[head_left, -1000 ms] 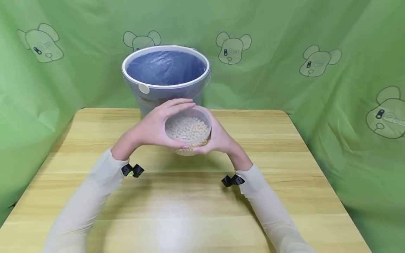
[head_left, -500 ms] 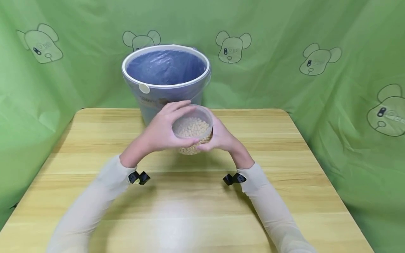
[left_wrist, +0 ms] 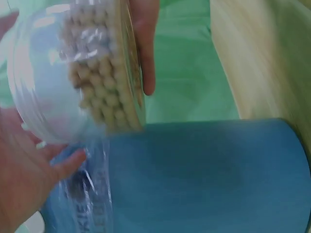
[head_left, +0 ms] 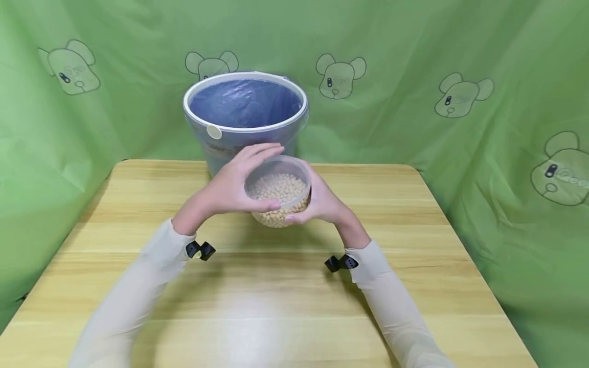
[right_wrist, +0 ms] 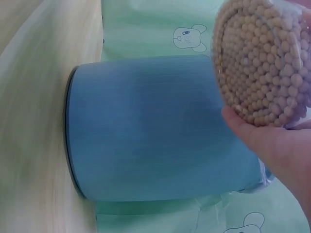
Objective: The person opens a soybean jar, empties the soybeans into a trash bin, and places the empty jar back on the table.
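A clear plastic jar point(head_left: 276, 217), partly filled with pale round beans point(head_left: 281, 187), is held above the table, its top tilted toward the head camera. My left hand point(head_left: 231, 185) curves round the left side of its rim, thumb at the near edge. My right hand point(head_left: 325, 202) grips the jar's right side lower down. In the left wrist view, the left fingers point(left_wrist: 70, 164) lie near the ridged rim. Beans press against the jar's base point(right_wrist: 250, 63) in the right wrist view. Whether a clear lid covers the top I cannot tell.
Just behind the jar stands a blue bin point(head_left: 209, 158) with a white rim and a plastic liner point(head_left: 244, 105). The wooden table point(head_left: 257, 291) extends toward the person. A green curtain point(head_left: 391, 133) with printed bear heads hangs round the back and sides.
My left hand shifted right and nearer at half a second ago, then went back left and farther away. The jar moved slightly with it. Both hands stay on the jar.
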Demonstrator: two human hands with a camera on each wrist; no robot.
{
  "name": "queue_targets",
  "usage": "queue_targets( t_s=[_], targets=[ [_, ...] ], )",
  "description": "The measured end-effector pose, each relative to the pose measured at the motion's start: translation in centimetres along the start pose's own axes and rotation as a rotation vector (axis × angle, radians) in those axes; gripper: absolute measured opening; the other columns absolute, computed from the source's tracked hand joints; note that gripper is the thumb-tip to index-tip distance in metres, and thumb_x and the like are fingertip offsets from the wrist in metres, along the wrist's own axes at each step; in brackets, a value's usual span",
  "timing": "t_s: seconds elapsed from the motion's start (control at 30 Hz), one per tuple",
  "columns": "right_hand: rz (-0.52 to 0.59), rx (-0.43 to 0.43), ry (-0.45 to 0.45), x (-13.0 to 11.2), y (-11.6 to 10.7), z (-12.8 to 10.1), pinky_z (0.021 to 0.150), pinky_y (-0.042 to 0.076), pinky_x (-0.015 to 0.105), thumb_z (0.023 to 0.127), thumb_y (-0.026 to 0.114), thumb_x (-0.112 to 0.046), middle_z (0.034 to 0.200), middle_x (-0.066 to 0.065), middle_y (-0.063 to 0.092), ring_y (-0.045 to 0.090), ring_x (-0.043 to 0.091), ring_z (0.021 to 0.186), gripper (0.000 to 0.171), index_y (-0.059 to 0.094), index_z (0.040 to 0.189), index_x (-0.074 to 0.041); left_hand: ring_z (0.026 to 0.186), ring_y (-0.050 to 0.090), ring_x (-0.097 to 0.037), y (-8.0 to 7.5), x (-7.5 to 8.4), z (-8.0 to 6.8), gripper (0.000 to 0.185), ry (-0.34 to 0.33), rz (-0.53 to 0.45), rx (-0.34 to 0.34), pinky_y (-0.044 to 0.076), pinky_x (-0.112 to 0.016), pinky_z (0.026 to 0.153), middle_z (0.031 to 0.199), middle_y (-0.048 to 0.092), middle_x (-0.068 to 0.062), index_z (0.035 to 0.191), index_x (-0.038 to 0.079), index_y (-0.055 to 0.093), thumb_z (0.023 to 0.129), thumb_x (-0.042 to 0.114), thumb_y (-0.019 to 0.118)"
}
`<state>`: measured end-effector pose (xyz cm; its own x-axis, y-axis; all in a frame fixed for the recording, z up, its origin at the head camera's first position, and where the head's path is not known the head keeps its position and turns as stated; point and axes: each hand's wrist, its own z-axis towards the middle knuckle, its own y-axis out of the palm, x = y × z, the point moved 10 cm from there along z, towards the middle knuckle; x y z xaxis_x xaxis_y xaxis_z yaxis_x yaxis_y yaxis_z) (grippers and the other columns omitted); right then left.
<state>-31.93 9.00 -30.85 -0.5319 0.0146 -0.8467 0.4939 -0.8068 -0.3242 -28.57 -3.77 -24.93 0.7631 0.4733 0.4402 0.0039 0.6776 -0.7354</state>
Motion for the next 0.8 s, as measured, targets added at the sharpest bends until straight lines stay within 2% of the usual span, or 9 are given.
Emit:
queue_targets(
  t_s=[0.1,0.2,0.37,0.47,0.6,0.67,0.73,0.8],
  targets=[
    [0.040,-0.037,0.012,0.3,0.2,0.0,0.111,0.046,0.044,0.053,0.090,-0.006,0.147,0.022,0.046,0.051,0.030,0.129,0.119,0.029,0.156,-0.003,0.147,0.039,-0.025,0.6,-0.2,0.0,0.101,0.032,-0.045,-0.063,0.033,-0.050,0.121,0.159,0.042,-0.007,0.153,0.016,0.047,0.068,0.048,0.091],
    [0.064,-0.062,0.029,0.5,0.3,-0.1,0.109,0.049,0.043,0.053,0.089,-0.008,0.144,0.024,0.046,0.053,0.029,0.125,0.119,0.029,0.155,-0.002,0.147,0.039,-0.024,1.2,-0.2,-0.1,0.098,0.037,-0.032,-0.098,0.035,-0.050,0.120,0.160,0.041,-0.005,0.152,0.020,0.048,0.069,0.052,0.090],
    [0.081,-0.078,0.035,0.5,0.4,-0.2,0.107,0.050,0.043,0.053,0.088,-0.009,0.143,0.025,0.046,0.053,0.028,0.124,0.118,0.028,0.155,-0.001,0.144,0.041,-0.025,1.3,0.2,0.0,0.095,0.032,0.011,-0.056,0.037,-0.050,0.118,0.156,0.046,-0.009,0.149,0.018,0.052,0.069,0.053,0.088],
    [0.077,-0.059,0.020,0.2,0.0,0.0,0.110,0.048,0.044,0.054,0.087,-0.007,0.145,0.024,0.045,0.052,0.029,0.127,0.117,0.028,0.155,-0.002,0.143,0.041,-0.028,1.2,0.4,0.1,0.095,-0.030,0.045,-0.010,0.038,-0.051,0.116,0.154,0.046,-0.013,0.149,0.017,0.052,0.069,0.055,0.088],
    [0.053,-0.026,0.003,0.0,-0.6,0.1,0.113,0.045,0.046,0.054,0.086,-0.008,0.148,0.022,0.045,0.050,0.029,0.130,0.117,0.029,0.155,-0.003,0.143,0.040,-0.030,1.1,0.8,0.1,0.100,-0.157,0.133,0.041,0.041,-0.057,0.113,0.157,0.043,-0.013,0.151,0.020,0.050,0.069,0.066,0.083],
    [0.038,-0.017,-0.003,-0.2,-0.7,-0.1,0.114,0.043,0.047,0.052,0.086,-0.009,0.149,0.022,0.044,0.049,0.030,0.132,0.118,0.029,0.155,-0.002,0.145,0.038,-0.031,1.0,1.3,0.1,0.105,-0.178,0.192,0.060,0.040,-0.059,0.113,0.159,0.040,-0.013,0.154,0.024,0.046,0.067,0.072,0.081],
    [0.023,-0.016,-0.009,-0.4,-0.9,-0.2,0.114,0.043,0.049,0.052,0.086,-0.010,0.149,0.022,0.044,0.048,0.031,0.133,0.118,0.028,0.155,-0.001,0.147,0.036,-0.030,0.8,2.0,0.3,0.108,-0.137,0.226,0.069,0.037,-0.060,0.115,0.161,0.039,-0.011,0.155,0.027,0.043,0.065,0.074,0.079],
    [0.027,-0.025,-0.006,-0.6,-0.9,-0.4,0.114,0.044,0.049,0.052,0.087,-0.009,0.148,0.023,0.044,0.049,0.031,0.132,0.118,0.028,0.155,-0.001,0.149,0.035,-0.029,0.6,2.7,0.7,0.105,-0.046,0.202,0.058,0.035,-0.058,0.118,0.162,0.039,-0.008,0.154,0.028,0.045,0.065,0.071,0.081]
  ],
)
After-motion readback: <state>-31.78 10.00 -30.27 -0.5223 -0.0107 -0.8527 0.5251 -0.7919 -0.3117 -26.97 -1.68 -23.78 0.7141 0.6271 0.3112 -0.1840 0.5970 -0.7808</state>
